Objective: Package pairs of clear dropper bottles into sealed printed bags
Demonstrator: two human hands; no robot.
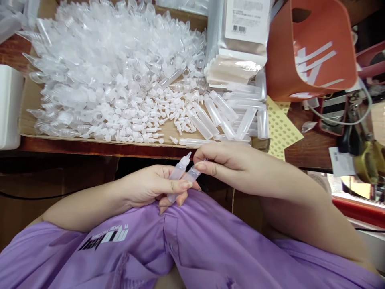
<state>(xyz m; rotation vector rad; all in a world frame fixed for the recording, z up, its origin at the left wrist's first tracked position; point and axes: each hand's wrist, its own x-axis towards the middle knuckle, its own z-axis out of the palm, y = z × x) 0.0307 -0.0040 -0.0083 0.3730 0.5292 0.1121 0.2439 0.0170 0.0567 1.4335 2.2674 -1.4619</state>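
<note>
My left hand point(168, 186) holds two small translucent bottles side by side between thumb and fingers. One bottle point(177, 172) has a white pointed nozzle and leans up to the right. The other bottle point(191, 174) lies just right of it. My right hand point(210, 162) pinches at the top of this second bottle, where a small clear piece shows between thumb and index finger; its shape is partly hidden. Both hands are in front of a cardboard tray point(120, 142) heaped with clear caps, small white nozzles point(135, 130) and empty tubes point(222, 108).
Plastic-wrapped packs point(246, 40) stand on the tray's right part. Beyond them are an orange bin point(279, 60) with white strips, yellow dotted sheets point(282, 130) and gold-handled scissors point(365, 162). A white container point(10, 106) stands at the left.
</note>
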